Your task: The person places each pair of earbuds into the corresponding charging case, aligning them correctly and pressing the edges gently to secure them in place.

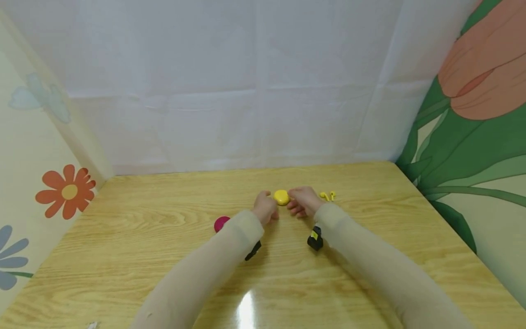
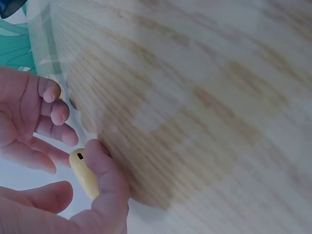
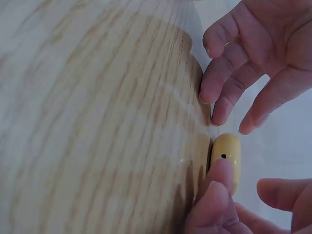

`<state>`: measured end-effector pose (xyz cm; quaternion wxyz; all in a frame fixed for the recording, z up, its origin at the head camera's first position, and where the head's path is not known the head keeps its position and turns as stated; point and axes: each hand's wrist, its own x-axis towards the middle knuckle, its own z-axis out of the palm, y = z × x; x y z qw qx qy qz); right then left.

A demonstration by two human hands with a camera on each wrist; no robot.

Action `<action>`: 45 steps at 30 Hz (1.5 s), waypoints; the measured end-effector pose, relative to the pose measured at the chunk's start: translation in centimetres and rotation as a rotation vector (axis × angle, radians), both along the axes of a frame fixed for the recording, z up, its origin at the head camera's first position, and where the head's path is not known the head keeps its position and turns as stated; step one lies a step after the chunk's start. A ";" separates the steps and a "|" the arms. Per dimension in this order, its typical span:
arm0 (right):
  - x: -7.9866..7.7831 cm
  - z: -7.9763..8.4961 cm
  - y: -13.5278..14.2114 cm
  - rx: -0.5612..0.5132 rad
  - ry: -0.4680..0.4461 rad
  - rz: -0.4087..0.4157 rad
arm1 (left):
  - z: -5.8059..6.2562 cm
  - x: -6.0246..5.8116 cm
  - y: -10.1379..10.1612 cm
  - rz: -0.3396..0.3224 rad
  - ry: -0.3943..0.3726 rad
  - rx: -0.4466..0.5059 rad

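Note:
A rounded yellow earbud case (image 1: 281, 197) lies on the wooden table between both hands. In the head view, my left hand (image 1: 265, 208) is at its left side and my right hand (image 1: 305, 202) at its right, fingertips close to it. In the left wrist view, a finger of my left hand (image 2: 105, 195) covers part of the case (image 2: 84, 171). A right finger (image 3: 220, 178) overlaps it in the right wrist view. Neither hand is closed round the case; whether fingertips touch it I cannot tell. Two yellow earbuds (image 1: 328, 196) lie to the right.
A dark pink round object (image 1: 222, 223) sits left of the hands, partly hidden by the left sleeve. Black wrist devices (image 1: 315, 239) hang under the wrists. White cloth (image 1: 205, 91) rises behind the table. A small pale item (image 1: 92, 325) shows at the lower left edge.

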<state>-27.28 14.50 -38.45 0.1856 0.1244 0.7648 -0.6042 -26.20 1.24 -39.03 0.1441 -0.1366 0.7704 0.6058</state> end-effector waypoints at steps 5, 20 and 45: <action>-0.2 0.2 -0.1 0.022 -0.025 0.016 | 0.0 -0.4 0.0 -0.021 -0.016 -0.017; -0.6 0.2 -0.1 0.072 -0.048 0.043 | 0.2 -0.4 0.7 -0.026 -0.032 -0.021; 1.7 1.0 0.4 -0.069 0.026 0.086 | 0.9 0.6 -0.7 -0.041 -0.053 0.129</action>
